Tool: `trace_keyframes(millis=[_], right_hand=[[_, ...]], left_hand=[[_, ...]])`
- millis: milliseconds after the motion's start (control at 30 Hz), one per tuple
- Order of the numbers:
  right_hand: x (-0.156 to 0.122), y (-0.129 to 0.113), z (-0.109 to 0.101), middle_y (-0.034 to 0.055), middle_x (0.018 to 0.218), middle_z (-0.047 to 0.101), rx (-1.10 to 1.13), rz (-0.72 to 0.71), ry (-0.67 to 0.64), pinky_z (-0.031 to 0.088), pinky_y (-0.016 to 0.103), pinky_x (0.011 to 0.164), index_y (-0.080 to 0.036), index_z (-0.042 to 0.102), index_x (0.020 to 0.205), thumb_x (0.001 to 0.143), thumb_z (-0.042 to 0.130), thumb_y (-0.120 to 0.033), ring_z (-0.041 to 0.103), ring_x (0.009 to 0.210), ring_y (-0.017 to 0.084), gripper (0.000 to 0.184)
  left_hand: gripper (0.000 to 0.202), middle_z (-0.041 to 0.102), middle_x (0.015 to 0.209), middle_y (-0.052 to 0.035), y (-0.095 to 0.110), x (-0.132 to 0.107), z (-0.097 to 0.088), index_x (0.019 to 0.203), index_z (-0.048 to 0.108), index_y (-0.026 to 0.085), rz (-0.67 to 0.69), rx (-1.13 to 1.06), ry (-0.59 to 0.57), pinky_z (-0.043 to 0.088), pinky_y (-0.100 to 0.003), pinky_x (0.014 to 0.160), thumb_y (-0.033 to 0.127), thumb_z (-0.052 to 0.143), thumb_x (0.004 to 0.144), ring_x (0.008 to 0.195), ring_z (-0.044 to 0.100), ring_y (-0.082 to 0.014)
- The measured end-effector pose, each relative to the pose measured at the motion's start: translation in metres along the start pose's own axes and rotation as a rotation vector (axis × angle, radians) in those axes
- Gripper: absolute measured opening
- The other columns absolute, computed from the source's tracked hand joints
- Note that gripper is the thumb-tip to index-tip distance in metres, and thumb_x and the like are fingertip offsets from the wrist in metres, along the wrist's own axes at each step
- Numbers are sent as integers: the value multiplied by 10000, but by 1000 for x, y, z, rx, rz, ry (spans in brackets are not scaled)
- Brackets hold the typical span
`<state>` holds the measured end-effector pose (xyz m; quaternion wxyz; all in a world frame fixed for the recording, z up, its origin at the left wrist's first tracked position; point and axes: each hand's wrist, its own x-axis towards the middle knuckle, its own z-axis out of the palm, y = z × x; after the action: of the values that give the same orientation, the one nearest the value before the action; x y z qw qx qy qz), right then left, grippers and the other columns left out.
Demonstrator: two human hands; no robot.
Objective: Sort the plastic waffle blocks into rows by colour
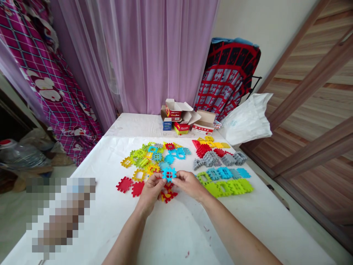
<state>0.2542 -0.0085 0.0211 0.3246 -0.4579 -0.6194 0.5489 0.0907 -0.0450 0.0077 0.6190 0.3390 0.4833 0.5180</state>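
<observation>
Both of my hands pinch one blue waffle-shaped plastic block (169,173) above the white table (171,228). My left hand (151,189) grips its left edge with closed fingers. My right hand (189,184) grips its right edge the same way. Just under the block lie red and yellow blocks (167,195). Two flat red blocks (131,186) lie left of my left hand. A loose heap of mixed green, yellow and blue blocks (154,158) spreads behind my hands.
Sorted rows of blocks lie to the right: red (205,149), grey (220,159), blue (226,173), green (228,187). Small open cardboard boxes (184,119) stand at the table's far edge beside a white plastic bag (248,119). A purple curtain hangs behind.
</observation>
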Motion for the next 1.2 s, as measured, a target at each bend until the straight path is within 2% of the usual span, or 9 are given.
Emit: trace_keyframes(millis=[133, 200, 300, 400, 500, 867, 1000, 1100, 1200], right_hand=[[1, 0, 1, -21, 657, 598, -85, 2, 30, 456, 258, 607, -174, 595, 764, 754, 604, -402, 563, 606, 123, 228], [-4, -3, -2, 4, 791, 647, -192, -39, 77, 486, 276, 649, -178, 620, 939, 742, 617, -348, 593, 657, 133, 261], [-15, -12, -11, 57, 1137, 626, -469, -258, 171, 503, 336, 824, -237, 532, 1237, 723, 637, -252, 629, 861, 164, 525], [-27, -28, -20, 79, 1360, 496, -814, -460, 76, 420, 391, 1002, -273, 507, 1306, 752, 627, -225, 522, 1181, 225, 568], [-34, -40, -25, 93, 1431, 422, -1046, -470, -81, 384, 430, 1035, -272, 498, 1330, 762, 664, -311, 414, 1294, 268, 594], [-43, -42, -16, 97, 1310, 519, -1153, -401, -96, 402, 398, 908, -240, 592, 1134, 740, 699, -370, 492, 1144, 270, 428], [-50, -42, -20, 65, 1113, 596, -1189, -376, -89, 410, 368, 842, -247, 610, 1075, 714, 722, -383, 532, 1012, 247, 402], [-51, -38, -49, 51, 1040, 609, -1179, -332, -65, 416, 338, 823, -240, 625, 1077, 705, 719, -409, 548, 971, 230, 419], [-47, -29, -111, 62, 1073, 610, -1199, -250, 33, 419, 323, 846, -230, 616, 1144, 726, 686, -407, 558, 989, 224, 459]], left_hand=[[479, 572, 532, 70, 0, -1, 1, 837, 538, 195, 19, 30, -5, 240, -134, 331, 539, 767, 595, 382, 468, -51], [463, 567, 524, 71, 0, -1, -1, 860, 556, 194, 33, 38, 9, 236, -134, 336, 539, 749, 619, 367, 443, -42], [440, 529, 484, 80, 0, -1, -4, 886, 596, 187, 27, 52, 11, 230, -135, 344, 541, 716, 654, 350, 403, -33], [463, 503, 479, 83, 0, 0, -4, 875, 631, 175, 5, 63, -14, 230, -141, 343, 556, 723, 627, 360, 397, -35], [494, 512, 493, 77, 0, -2, -1, 870, 646, 171, 0, 89, -46, 229, -155, 337, 575, 729, 598, 360, 396, -40], [497, 545, 487, 49, -8, -5, 4, 922, 659, 162, -17, 182, -153, 249, -157, 360, 586, 696, 663, 377, 419, -55], [547, 556, 504, 44, -7, -9, 9, 967, 666, 167, -36, 198, -188, 251, -158, 345, 606, 706, 642, 374, 411, -57], [589, 649, 670, -9, -2, -11, 10, 1017, 665, 179, -15, 198, -175, 281, -168, 332, 633, 688, 642, 423, 485, -76], [591, 675, 821, -44, 2, -8, 4, 1025, 655, 180, 41, 186, -61, 304, -174, 334, 639, 675, 653, 491, 546, -96]])
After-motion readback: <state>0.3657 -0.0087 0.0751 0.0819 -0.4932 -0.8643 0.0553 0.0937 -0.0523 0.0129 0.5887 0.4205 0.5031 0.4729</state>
